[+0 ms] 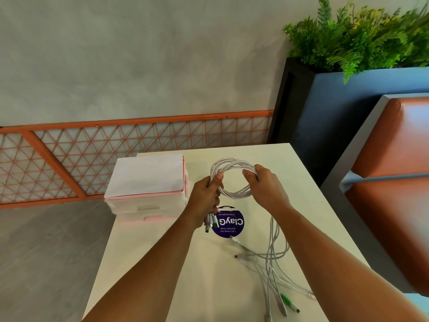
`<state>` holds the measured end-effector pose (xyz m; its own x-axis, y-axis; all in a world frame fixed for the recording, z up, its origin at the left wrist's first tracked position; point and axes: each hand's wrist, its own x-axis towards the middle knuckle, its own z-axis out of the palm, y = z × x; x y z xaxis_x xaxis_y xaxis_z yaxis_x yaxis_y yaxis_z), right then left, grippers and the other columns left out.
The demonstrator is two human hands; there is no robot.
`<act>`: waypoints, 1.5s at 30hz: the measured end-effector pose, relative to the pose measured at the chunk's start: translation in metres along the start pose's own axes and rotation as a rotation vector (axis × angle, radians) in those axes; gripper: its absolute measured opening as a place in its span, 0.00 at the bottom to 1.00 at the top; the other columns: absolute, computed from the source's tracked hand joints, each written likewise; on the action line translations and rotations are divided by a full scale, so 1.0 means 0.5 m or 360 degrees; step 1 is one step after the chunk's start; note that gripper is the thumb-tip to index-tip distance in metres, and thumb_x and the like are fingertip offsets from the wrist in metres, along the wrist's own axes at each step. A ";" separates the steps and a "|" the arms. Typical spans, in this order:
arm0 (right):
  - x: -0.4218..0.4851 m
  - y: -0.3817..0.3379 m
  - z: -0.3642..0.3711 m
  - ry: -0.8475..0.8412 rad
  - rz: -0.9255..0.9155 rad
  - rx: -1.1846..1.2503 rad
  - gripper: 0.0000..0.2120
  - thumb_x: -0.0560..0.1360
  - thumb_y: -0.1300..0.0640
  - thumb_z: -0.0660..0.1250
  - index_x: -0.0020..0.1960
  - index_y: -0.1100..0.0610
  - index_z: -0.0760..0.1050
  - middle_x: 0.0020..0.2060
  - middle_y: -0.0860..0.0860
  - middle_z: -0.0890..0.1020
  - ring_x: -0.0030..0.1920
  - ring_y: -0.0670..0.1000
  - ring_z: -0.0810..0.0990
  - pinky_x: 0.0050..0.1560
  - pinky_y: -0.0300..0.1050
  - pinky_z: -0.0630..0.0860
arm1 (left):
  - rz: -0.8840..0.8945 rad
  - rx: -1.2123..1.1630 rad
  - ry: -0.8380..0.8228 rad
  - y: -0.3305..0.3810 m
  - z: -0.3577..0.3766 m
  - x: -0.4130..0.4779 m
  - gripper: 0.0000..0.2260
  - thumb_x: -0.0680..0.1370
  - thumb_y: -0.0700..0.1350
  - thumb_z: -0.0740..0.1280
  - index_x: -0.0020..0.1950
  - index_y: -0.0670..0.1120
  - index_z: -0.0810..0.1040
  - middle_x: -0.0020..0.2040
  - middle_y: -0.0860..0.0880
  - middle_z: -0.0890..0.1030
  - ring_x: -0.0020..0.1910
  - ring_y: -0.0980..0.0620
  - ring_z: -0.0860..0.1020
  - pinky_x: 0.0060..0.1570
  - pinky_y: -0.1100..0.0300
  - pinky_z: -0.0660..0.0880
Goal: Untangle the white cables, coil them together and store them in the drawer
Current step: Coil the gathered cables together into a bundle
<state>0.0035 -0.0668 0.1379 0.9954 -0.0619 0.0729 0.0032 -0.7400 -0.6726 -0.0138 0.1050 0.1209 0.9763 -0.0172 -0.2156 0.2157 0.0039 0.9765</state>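
Observation:
Several white cables are wound into a round coil point(228, 165) held above the white table point(301, 173). My left hand point(206, 196) grips the coil's left side, with several plug ends point(211, 223) hanging below its fist. My right hand point(264, 184) grips the coil's right side. From it, loose cable tails point(271, 259) trail down across the table toward the near edge, ending in plugs, one of them green point(285, 299). The pink and white drawer unit point(148, 194) stands at the table's far left corner, both its drawers shut.
A round purple sticker point(232, 225) lies on the table under my hands. An orange padded bench point(392, 182) runs along the right side. Behind it stands a blue planter with green plants point(362, 36). An orange lattice railing point(92, 159) lines the wall at left.

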 end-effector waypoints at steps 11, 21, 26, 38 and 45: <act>-0.006 0.029 -0.034 -0.0458 -0.0128 -0.0155 0.14 0.83 0.46 0.58 0.53 0.55 0.76 0.42 0.53 0.81 0.43 0.53 0.79 0.47 0.52 0.76 | -0.0055 -0.0010 0.0098 0.013 -0.026 0.017 0.17 0.75 0.57 0.72 0.45 0.44 0.73 0.29 0.49 0.60 0.27 0.53 0.57 0.26 0.61 0.58; -0.030 0.020 0.002 -0.0241 -0.0144 -0.0183 0.14 0.84 0.46 0.56 0.54 0.57 0.73 0.41 0.53 0.81 0.42 0.55 0.79 0.43 0.52 0.75 | -0.0004 0.0103 0.0333 -0.004 0.017 0.015 0.13 0.82 0.54 0.63 0.50 0.44 0.75 0.34 0.48 0.69 0.30 0.52 0.67 0.28 0.61 0.69; -0.029 0.017 -0.001 -0.0361 0.0050 0.0475 0.13 0.81 0.46 0.62 0.50 0.55 0.77 0.41 0.53 0.82 0.34 0.49 0.75 0.37 0.47 0.72 | -0.0039 0.0119 0.0305 0.006 0.014 0.019 0.15 0.82 0.56 0.63 0.51 0.43 0.75 0.32 0.48 0.69 0.25 0.55 0.67 0.27 0.62 0.69; -0.020 0.022 0.012 -0.0036 0.0009 0.0123 0.14 0.83 0.46 0.58 0.48 0.55 0.72 0.36 0.50 0.79 0.37 0.52 0.77 0.39 0.51 0.75 | -0.0428 0.0257 0.0188 0.015 -0.014 0.011 0.23 0.76 0.61 0.70 0.45 0.38 0.82 0.29 0.47 0.74 0.28 0.51 0.73 0.39 0.52 0.80; -0.028 0.022 0.027 0.0038 0.0000 -0.0198 0.15 0.83 0.43 0.54 0.52 0.53 0.70 0.40 0.51 0.81 0.37 0.54 0.80 0.40 0.55 0.81 | -0.0674 -0.0726 0.0191 0.041 -0.004 -0.009 0.09 0.82 0.36 0.58 0.52 0.35 0.78 0.33 0.44 0.77 0.30 0.51 0.74 0.29 0.61 0.75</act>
<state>-0.0089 -0.0650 0.1195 0.9929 -0.0767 0.0911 -0.0103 -0.8174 -0.5760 -0.0136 0.1073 0.1417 0.7940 0.0017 -0.6080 0.5431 0.4474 0.7105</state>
